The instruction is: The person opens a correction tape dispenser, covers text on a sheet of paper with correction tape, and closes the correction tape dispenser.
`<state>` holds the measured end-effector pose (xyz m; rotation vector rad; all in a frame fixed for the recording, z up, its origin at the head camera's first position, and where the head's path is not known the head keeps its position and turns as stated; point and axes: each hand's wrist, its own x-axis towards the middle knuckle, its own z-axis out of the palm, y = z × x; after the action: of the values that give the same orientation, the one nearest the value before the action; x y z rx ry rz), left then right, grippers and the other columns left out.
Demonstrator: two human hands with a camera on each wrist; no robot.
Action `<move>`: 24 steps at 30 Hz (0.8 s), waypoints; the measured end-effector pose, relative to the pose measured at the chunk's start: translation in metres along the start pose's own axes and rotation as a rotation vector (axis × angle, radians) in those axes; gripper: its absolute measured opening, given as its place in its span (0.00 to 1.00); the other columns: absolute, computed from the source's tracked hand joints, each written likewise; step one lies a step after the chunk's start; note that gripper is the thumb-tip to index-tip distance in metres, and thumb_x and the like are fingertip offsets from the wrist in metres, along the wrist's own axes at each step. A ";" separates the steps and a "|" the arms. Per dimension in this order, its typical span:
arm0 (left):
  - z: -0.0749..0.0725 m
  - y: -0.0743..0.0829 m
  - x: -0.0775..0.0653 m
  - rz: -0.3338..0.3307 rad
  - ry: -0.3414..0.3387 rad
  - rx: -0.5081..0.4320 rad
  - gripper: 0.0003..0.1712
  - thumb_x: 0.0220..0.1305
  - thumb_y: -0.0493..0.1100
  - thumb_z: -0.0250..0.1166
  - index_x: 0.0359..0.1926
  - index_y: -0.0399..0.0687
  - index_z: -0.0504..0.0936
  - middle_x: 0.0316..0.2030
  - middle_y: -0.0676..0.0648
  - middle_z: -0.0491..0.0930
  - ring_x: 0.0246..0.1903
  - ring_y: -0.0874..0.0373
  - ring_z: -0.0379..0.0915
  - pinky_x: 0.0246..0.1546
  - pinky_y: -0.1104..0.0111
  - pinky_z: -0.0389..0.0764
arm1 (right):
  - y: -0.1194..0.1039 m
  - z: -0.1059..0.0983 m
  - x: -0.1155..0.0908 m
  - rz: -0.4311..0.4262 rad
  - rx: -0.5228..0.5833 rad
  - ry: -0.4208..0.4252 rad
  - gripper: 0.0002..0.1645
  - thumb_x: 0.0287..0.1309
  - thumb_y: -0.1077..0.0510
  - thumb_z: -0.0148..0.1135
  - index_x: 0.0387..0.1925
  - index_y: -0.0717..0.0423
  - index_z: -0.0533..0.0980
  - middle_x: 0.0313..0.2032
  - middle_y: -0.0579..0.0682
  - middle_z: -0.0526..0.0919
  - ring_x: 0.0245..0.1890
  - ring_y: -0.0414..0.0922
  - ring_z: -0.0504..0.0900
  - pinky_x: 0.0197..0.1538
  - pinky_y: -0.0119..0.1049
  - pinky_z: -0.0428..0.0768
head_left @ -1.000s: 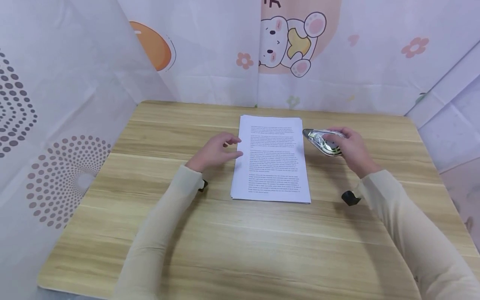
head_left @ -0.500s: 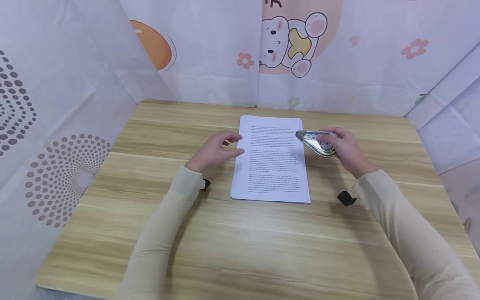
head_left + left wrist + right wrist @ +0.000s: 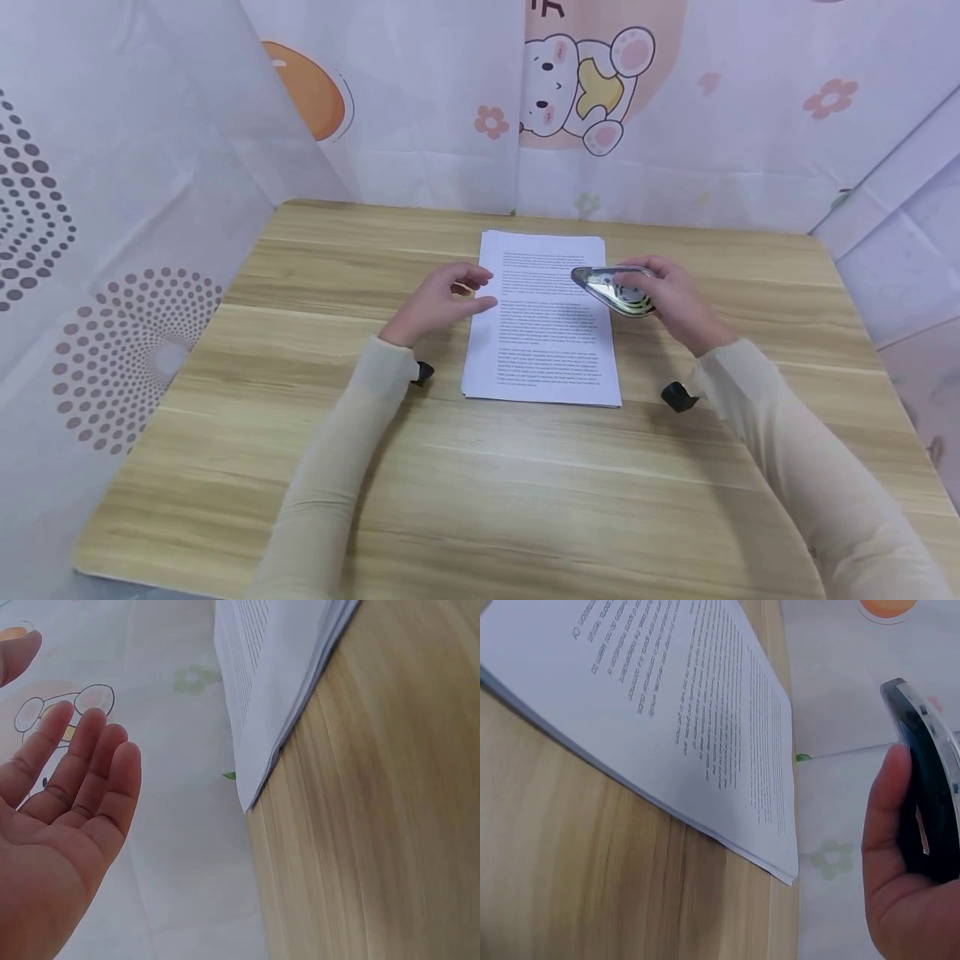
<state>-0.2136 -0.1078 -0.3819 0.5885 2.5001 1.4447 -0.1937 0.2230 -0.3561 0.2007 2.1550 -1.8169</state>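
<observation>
Lining up seems in hand, the right hand (image 3: 681, 304) holding a clear-and-dark teardrop-shaped plastic dispenser (image 3: 604, 288) in its fingers above the white printed paper stack (image 3: 540, 342) (the left hand (image 3: 435, 302) empty, fingers parted), and the next move calls for steady lowering.

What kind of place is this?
Maybe a desk nook at home: there's a wood-grain table, a stack of printed pages, and cartoon-printed cloth hanging behind.

The paper stack (image 3: 667, 735) reads "independent" and "common" (most lines blur).
</observation>
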 end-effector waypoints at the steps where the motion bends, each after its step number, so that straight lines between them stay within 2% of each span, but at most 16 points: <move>1: 0.001 0.000 0.000 0.003 -0.002 -0.009 0.26 0.53 0.48 0.70 0.52 0.42 0.77 0.51 0.39 0.77 0.51 0.44 0.71 0.53 0.61 0.72 | 0.000 0.001 0.000 0.001 0.008 0.000 0.24 0.57 0.50 0.62 0.53 0.56 0.69 0.46 0.48 0.71 0.35 0.35 0.77 0.36 0.25 0.78; 6: 0.006 0.002 0.001 0.013 -0.009 -0.048 0.26 0.53 0.49 0.70 0.52 0.42 0.77 0.51 0.39 0.76 0.52 0.43 0.70 0.53 0.60 0.72 | 0.000 0.007 0.001 0.004 0.019 -0.013 0.24 0.57 0.52 0.62 0.53 0.56 0.70 0.44 0.46 0.73 0.33 0.35 0.77 0.34 0.26 0.78; 12: 0.013 0.007 0.003 0.002 -0.021 -0.071 0.28 0.54 0.50 0.69 0.53 0.42 0.76 0.52 0.40 0.76 0.51 0.47 0.70 0.54 0.61 0.72 | -0.001 0.013 0.001 -0.002 -0.045 -0.063 0.26 0.59 0.51 0.59 0.56 0.58 0.68 0.45 0.47 0.71 0.34 0.36 0.76 0.35 0.27 0.78; 18: 0.022 0.015 0.005 0.007 -0.028 -0.048 0.27 0.57 0.52 0.66 0.54 0.44 0.76 0.52 0.42 0.77 0.48 0.56 0.72 0.53 0.64 0.73 | -0.001 0.022 0.003 -0.012 -0.061 -0.096 0.22 0.59 0.51 0.60 0.52 0.55 0.71 0.43 0.49 0.73 0.31 0.39 0.77 0.31 0.31 0.79; 24: 0.029 0.019 0.007 0.000 -0.026 -0.071 0.27 0.59 0.52 0.64 0.54 0.41 0.76 0.51 0.42 0.77 0.47 0.57 0.73 0.52 0.64 0.74 | 0.000 0.031 0.006 -0.010 -0.069 -0.130 0.19 0.58 0.51 0.60 0.49 0.54 0.71 0.40 0.48 0.75 0.31 0.41 0.78 0.31 0.32 0.79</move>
<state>-0.2053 -0.0735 -0.3804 0.5904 2.4180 1.5095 -0.1946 0.1925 -0.3622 0.0542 2.1268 -1.7082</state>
